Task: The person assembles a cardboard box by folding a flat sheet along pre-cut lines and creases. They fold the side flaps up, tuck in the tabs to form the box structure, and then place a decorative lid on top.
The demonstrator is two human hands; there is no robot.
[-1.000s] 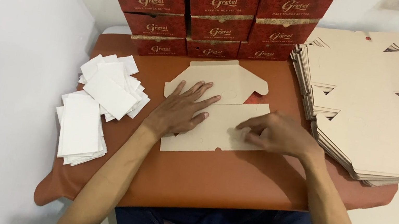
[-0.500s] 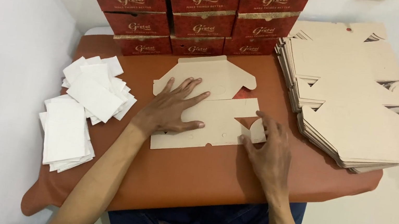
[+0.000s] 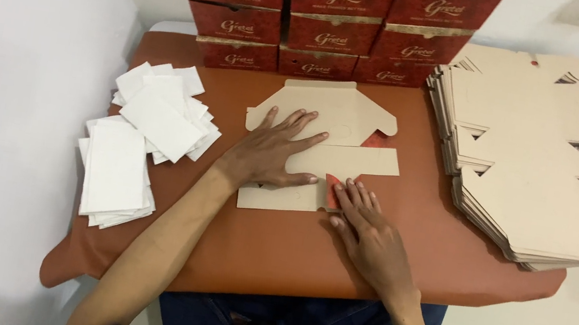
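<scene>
Box blank [image 3: 340, 128]: flat brown card lying under both hands on the orange-brown table [image 3: 253, 249].
Left hand [image 3: 272, 154]: spread wide, palm flat, pinning the card.
Right hand [image 3: 363, 231]: flat, fingertips [image 3: 346, 190] pressing a small flap with a red underside [image 3: 333, 184]; grips nothing.
Handling: likely light, thin, stiff along panels, bending at creases; slides easily.
Hold: best by the edges beyond the left fingertips.
Nearby: white paper stacks [image 3: 122, 169] left of the left hand; stacked blanks [image 3: 533, 168] right of the right hand.

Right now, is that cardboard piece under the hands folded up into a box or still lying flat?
Mostly flat: the cardboard blank lies spread on the table, left hand pressing it, right hand at a small flap.
</scene>
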